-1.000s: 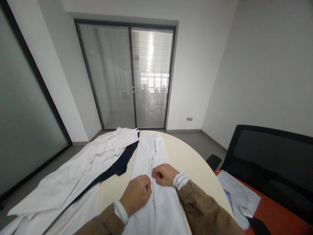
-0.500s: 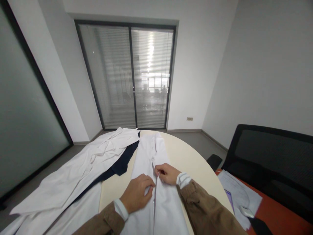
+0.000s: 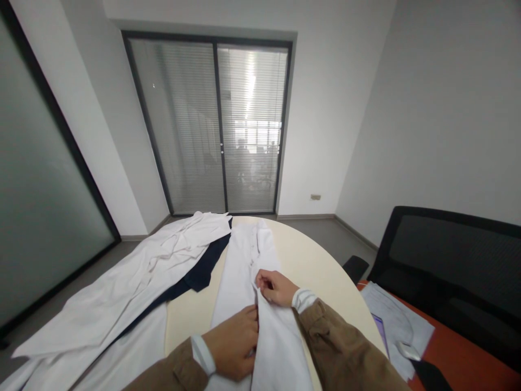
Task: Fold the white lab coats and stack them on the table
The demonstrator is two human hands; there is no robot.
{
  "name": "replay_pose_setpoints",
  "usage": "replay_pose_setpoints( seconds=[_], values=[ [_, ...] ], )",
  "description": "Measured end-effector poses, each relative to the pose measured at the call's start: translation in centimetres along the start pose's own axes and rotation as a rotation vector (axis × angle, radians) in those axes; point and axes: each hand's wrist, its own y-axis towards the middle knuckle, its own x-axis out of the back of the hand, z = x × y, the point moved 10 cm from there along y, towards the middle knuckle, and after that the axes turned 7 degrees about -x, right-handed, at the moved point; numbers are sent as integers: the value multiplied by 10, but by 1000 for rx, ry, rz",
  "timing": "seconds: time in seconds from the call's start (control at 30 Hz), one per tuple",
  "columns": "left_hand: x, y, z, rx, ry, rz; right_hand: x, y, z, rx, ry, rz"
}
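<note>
A long white coat point(image 3: 280, 342) with a buttoned front lies lengthwise on the round cream table point(image 3: 317, 260). My right hand point(image 3: 274, 288) pinches the edge of its right front panel between thumb and fingers, lifting it slightly. Just nearer to me, my left hand point(image 3: 236, 339) lies on the left panel. Its fingertips slip under the lifted edge along the front opening and are partly hidden, so I cannot see whether they grip anything. Further up, small buttons show along the opening.
Left on the table lie another white garment point(image 3: 134, 288) and a dark navy cloth point(image 3: 199, 271) beneath it. At right stand a black mesh chair point(image 3: 456, 260) and an orange surface point(image 3: 459, 353) bearing papers point(image 3: 401, 315) and a purple-edged item point(image 3: 379, 328).
My left hand has turned and moved down, its fingers going from above the opening to under the panel's edge. My right hand keeps its pinch, having hardly moved.
</note>
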Motion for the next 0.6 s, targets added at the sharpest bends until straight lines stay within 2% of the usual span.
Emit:
replay_pose_setpoints(
  seconds=[0.07,0.2,0.23,0.3,0.37,0.43,0.6],
  values=[
    [6,-5,11,76,-26,-78,-5,-3,5,14,-149,23],
    [26,-23,41,367,-2,-314,-13,-7,17,46,-379,46],
    [29,-25,43,381,0,-346,-15,-7,19,57,-415,45],
    [29,-19,32,270,-13,-321,-18,-8,20,71,-453,50],
    [22,-10,12,82,-34,-220,-19,-7,18,68,-456,53],
    [13,-5,-5,-49,-58,-119,-18,-7,16,63,-444,39],
    [0,-2,-23,-77,-90,49,-15,-8,24,140,-446,-17]
  ],
)
